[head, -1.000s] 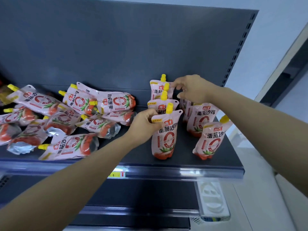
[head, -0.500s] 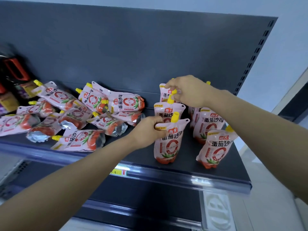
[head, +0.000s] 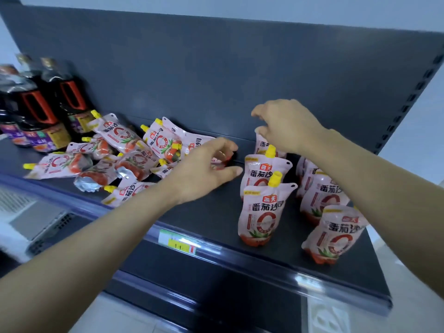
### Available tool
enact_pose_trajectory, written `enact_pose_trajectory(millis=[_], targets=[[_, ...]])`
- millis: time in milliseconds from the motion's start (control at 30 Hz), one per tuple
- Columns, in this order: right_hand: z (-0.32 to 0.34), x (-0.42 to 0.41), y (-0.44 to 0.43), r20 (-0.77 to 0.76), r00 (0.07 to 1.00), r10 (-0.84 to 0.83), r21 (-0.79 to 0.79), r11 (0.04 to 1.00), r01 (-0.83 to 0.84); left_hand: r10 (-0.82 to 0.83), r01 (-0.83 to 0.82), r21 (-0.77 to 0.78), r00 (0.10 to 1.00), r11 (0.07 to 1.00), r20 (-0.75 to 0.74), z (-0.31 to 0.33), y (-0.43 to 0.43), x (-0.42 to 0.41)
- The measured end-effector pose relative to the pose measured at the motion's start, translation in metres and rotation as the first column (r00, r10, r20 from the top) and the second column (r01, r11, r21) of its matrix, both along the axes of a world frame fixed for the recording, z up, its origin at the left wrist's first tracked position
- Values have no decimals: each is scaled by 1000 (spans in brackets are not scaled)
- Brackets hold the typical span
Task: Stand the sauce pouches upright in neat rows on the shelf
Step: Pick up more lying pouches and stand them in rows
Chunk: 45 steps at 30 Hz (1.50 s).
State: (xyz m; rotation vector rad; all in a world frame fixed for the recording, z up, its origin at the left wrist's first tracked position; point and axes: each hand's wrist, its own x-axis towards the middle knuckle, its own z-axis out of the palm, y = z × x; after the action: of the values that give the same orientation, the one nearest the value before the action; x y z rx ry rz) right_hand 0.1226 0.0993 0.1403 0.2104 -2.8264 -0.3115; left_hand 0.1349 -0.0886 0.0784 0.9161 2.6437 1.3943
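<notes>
Pink tomato-sauce pouches with yellow spouts are on a dark shelf (head: 216,219). Three stand upright in a column: the front pouch (head: 262,217), the second pouch (head: 258,175) and the rear pouch (head: 264,145). A second upright column (head: 336,234) stands to their right, partly hidden by my right arm. Several pouches lie in a loose pile (head: 125,150) on the left. My left hand (head: 204,171) reaches over the pile's right edge with fingers relaxed, holding nothing. My right hand (head: 286,126) hovers just above the rear pouch with loosely curled fingers, gripping nothing.
Dark sauce bottles (head: 43,104) stand at the shelf's far left, behind the pile. A green and yellow price tag (head: 177,241) sits on the shelf's front rail. Bare shelf floor lies between the pile and the upright columns. The back panel rises close behind.
My left hand let go of the front pouch and moved left and back toward the pile. My right hand released the rear pouch's spout and lifted. The view swung left, showing the bottles.
</notes>
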Motion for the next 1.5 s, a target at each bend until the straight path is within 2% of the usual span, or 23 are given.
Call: enact_pose_trajectory(millis=[133,233,300,433,733,900,967,1267,1400,1500], targets=[[7,-15,-28,-58,997,48,45,998,-46,165,-190,-44,930,981,-328,17,-34,-23],[11,-29,-51,-78,994,80,75,994,-74,296,-313,62,787,948,-542,27,-59,-44],[13,-42,-67,-94,992,84,67,995,-78,378,-363,150,714,920,-590,30,-75,-61],[9,-82,-104,-45,995,92,57,994,-89,365,-357,133,730,925,-578,24,-105,-100],[-48,-174,-158,213,976,51,98,992,-73,148,-249,-140,851,958,-504,-22,-149,-187],[-88,-199,-160,395,917,-53,133,991,0,62,-208,-269,882,940,-468,-49,-157,-221],[-102,-204,-157,444,893,-73,97,995,33,34,-185,-299,894,936,-446,-59,-157,-230],[-113,-211,-153,461,884,-77,-41,993,108,-93,-71,-422,930,904,-355,-85,-146,-248],[-113,-217,-148,435,900,-17,-66,997,51,-165,-9,-448,924,894,-346,-92,-138,-249],[-96,-210,-131,429,900,-72,-165,974,157,-178,13,-445,926,895,-332,-90,-131,-249]])
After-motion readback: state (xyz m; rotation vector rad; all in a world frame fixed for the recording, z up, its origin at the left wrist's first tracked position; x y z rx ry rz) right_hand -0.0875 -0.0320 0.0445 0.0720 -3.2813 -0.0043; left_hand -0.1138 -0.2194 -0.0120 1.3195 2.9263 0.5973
